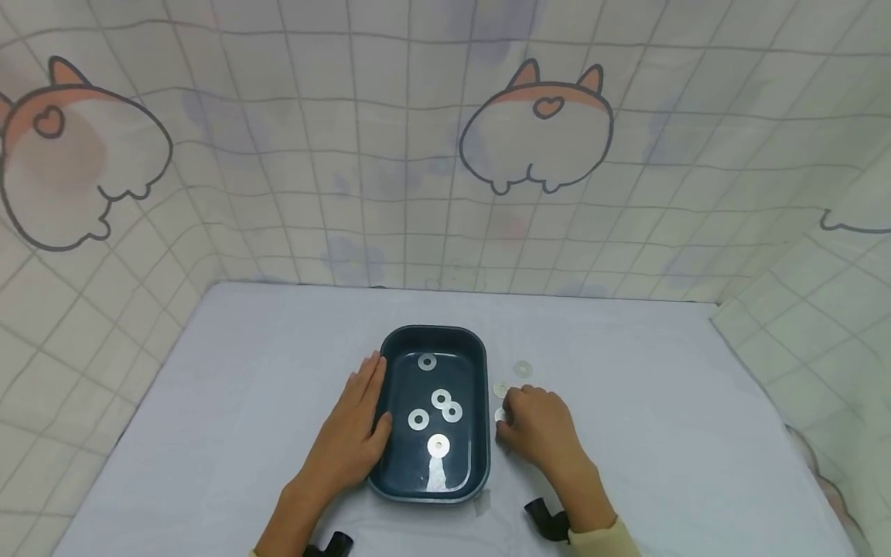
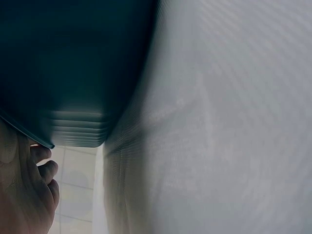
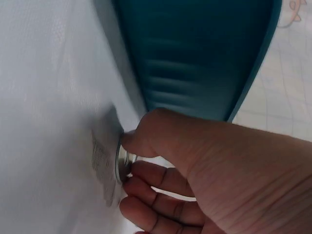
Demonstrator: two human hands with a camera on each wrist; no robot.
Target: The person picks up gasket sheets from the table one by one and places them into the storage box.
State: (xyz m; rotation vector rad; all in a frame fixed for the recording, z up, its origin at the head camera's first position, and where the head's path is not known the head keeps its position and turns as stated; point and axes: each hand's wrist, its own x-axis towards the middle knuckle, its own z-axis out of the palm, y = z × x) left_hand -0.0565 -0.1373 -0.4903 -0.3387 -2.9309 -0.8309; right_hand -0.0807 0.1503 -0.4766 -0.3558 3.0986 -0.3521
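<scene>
A dark blue rectangular tray (image 1: pixel 485 402) sits on the table, with several flat silver washers (image 1: pixel 418 419) lying on its bottom. Along the tray's left rim rests my left hand (image 1: pixel 348 437), its fingers stretched forward and the thumb at the edge. My right hand (image 1: pixel 539 425) is low over the table just right of the tray. Between its thumb and fingertips it pinches a washer (image 3: pixel 123 163), tilted up on edge close to the cloth. Just beyond this hand lie two more washers, a nearer washer (image 1: pixel 500 389) and a farther, paler washer (image 1: pixel 522 369).
White cloth (image 1: pixel 278 387) covers the table. A grid-patterned curtain (image 1: pixel 390 170) with cartoon animals hangs behind and along both sides. Black wrist-camera mounts show below the left hand and beside the right wrist (image 1: pixel 585 491). A small greyish patch (image 1: pixel 483 503) shows by the tray's near right corner.
</scene>
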